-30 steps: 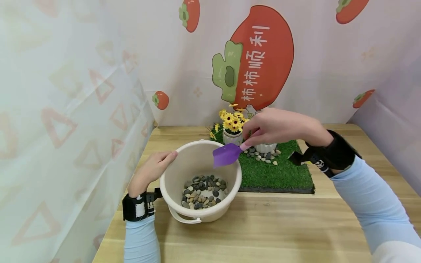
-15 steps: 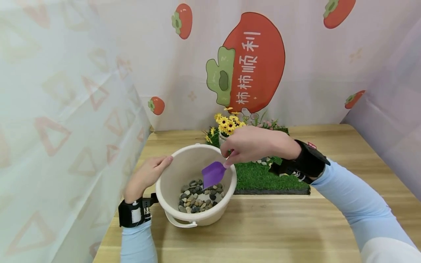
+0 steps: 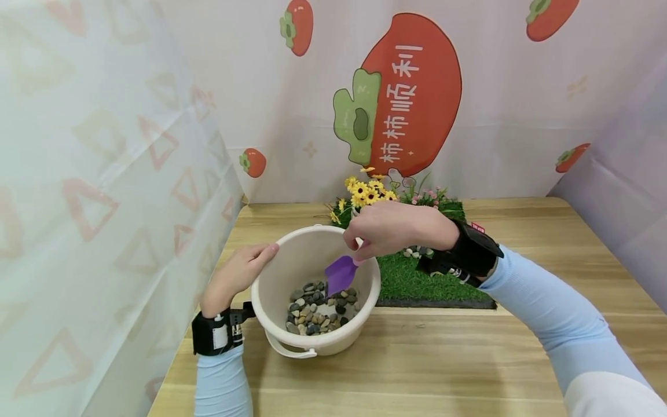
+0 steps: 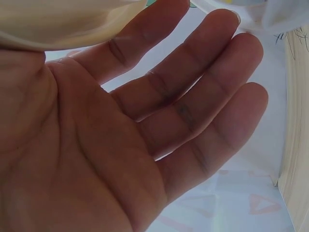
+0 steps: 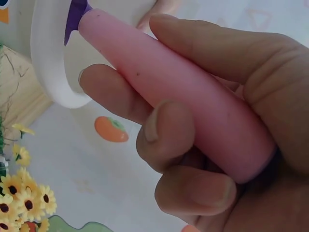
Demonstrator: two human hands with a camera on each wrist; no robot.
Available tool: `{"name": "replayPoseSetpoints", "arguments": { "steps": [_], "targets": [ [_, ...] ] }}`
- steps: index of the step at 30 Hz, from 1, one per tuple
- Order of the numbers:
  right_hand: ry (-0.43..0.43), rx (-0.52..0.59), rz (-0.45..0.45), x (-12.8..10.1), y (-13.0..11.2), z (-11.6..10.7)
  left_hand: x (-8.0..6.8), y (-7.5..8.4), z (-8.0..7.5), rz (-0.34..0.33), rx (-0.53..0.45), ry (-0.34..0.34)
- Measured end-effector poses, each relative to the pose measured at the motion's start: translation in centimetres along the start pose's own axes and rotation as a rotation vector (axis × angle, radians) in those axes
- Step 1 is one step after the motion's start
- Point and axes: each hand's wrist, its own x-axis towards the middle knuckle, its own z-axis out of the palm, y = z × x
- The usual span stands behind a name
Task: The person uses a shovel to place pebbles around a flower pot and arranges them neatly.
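A cream bucket (image 3: 271,284) stands on the table with grey, tan and black pebbles (image 3: 310,315) on its bottom. At its left rim, my left hand (image 3: 237,275) holds on, thumb along the edge. The left wrist view has the other fingers extended below the bucket wall (image 4: 67,24). My right hand (image 3: 403,227) grips a small shovel over the bucket's right side. Its purple blade (image 3: 341,275) points down inside the bucket, just above or against the pebbles; which one I cannot tell. Fingers and thumb wrap the pink handle (image 5: 188,101) in the right wrist view.
Behind the bucket lies an artificial grass mat (image 3: 438,284) with yellow flowers (image 3: 367,192), pink flowers (image 3: 427,197) and white stones (image 3: 415,252). A patterned cloth wall (image 3: 130,191) rises at the left. The bucket's carry handle (image 3: 289,350) hangs toward the front.
My right hand has come left and down, lowering the shovel blade into the bucket toward the pebbles. The left hand keeps its place on the rim; the view has shifted slightly.
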Motion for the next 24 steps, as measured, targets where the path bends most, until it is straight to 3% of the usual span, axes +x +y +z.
{"name": "replayPoseSetpoints", "arguments": {
  "steps": [24],
  "targets": [
    [-0.072,-0.085,-0.019,3.3,-1.4,2.0,-0.2,-0.2,0.0,-0.02,-0.012,-0.002]
  ]
}}
